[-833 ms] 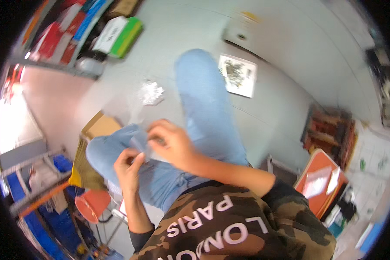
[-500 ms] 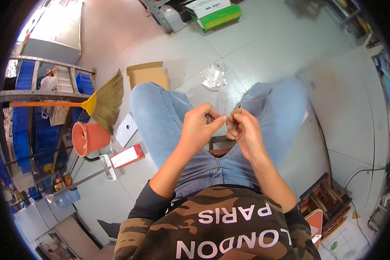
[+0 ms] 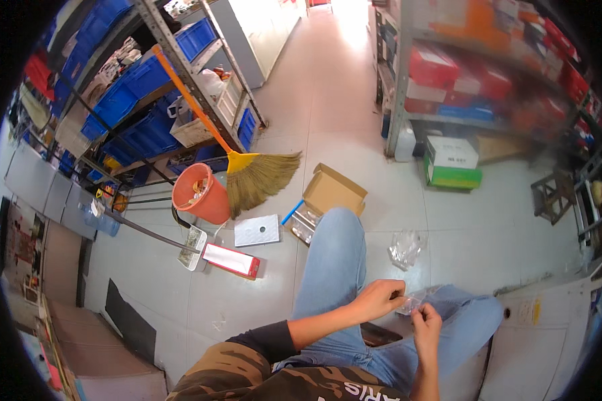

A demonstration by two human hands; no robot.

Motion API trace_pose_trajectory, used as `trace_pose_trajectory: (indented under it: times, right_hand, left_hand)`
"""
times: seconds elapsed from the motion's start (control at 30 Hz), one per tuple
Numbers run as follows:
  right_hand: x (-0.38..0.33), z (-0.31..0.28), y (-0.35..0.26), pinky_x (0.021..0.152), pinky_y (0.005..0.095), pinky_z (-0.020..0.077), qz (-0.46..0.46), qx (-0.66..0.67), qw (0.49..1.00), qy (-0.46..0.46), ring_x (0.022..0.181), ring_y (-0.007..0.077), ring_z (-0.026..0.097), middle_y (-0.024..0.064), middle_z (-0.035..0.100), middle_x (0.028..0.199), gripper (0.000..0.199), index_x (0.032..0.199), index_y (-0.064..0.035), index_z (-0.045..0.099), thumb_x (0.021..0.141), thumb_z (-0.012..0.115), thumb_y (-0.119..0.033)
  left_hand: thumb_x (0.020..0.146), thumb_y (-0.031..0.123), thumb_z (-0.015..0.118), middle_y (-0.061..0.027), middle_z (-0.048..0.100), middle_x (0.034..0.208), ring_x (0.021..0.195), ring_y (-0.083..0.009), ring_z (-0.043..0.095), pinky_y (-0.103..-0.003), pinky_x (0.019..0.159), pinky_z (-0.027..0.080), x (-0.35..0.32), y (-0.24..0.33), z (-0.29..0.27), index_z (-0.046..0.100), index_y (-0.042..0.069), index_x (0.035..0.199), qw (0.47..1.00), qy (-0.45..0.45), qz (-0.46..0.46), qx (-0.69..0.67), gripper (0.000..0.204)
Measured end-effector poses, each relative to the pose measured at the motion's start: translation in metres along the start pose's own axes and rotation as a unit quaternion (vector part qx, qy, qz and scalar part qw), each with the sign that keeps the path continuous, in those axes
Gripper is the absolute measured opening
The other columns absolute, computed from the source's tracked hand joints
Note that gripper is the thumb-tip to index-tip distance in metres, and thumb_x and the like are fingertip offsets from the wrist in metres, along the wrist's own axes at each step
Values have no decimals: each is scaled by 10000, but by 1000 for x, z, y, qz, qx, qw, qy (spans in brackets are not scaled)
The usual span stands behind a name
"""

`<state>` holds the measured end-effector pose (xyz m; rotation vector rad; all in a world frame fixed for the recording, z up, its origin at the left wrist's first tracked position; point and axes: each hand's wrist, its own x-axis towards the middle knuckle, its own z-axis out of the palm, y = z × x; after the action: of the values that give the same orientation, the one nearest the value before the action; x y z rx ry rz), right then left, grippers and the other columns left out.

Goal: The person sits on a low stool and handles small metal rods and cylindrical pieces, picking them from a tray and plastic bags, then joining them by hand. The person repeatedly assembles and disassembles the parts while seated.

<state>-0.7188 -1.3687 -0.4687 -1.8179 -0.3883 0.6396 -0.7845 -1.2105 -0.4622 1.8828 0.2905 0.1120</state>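
Between my two hands, above my lap, is a small clear plastic bag (image 3: 409, 305). The fingers of my left hand (image 3: 378, 300) are closed at the bag's left side. My right hand (image 3: 427, 325) pinches its near right edge between thumb and fingers. What lies inside the bag, if anything, is too small to tell. On the floor just beyond my knees sits a loose pile of clear plastic bags (image 3: 406, 248). An open cardboard box (image 3: 334, 189) stands beyond my left knee, beside a blue-edged tray (image 3: 301, 222) holding clear packets.
To the left are a broom (image 3: 264, 179), an orange bucket (image 3: 204, 195), a white plate with a hole (image 3: 257, 230), a red-and-white box (image 3: 231, 260) and a dustpan (image 3: 192, 248). Metal shelves with blue bins (image 3: 147, 137) rise behind them. A green-and-white carton (image 3: 451, 164) sits far right.
The view has swung to the left and up, bringing more of the shelves in. My hands have drawn slightly apart, and the clear bag between them shows more plainly.
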Motion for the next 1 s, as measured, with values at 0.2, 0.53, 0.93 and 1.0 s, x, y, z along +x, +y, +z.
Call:
trace_pose_trajectory:
  times: [0.2,0.53,0.93,1.0]
  right_hand:
    - [-1,12,1,415,198,271,113,88,990,-5,493,41,377,-20,449,569,193,652,-47,471,821,540,-110]
    - [-7,-5,12,1032,389,303,221,632,741,-42,1226,315,349,259,355,1281,422,1208,151,316,883,401,-104]
    - [2,6,-6,1022,346,297,271,597,754,27,1195,262,340,199,358,1238,361,1140,103,359,874,443,-127]
    - [3,5,-5,988,326,330,269,581,769,4,1095,223,415,147,439,1097,207,1004,35,444,871,462,-123]
  left_hand:
    - [753,65,550,-106,562,724,644,-304,559,-386,553,431,-3,-11,15,538,63,876,975,112,124,144,124]
    - [765,48,552,-172,562,637,587,-300,572,-354,549,446,7,-39,50,575,5,862,990,126,21,58,108]
    - [780,37,550,-112,515,563,499,-178,496,-301,483,390,5,-33,52,557,-15,842,995,103,-12,4,81]
    - [778,28,538,-157,531,602,533,-259,534,-349,504,395,6,-33,50,529,-16,835,995,91,-36,-5,72]
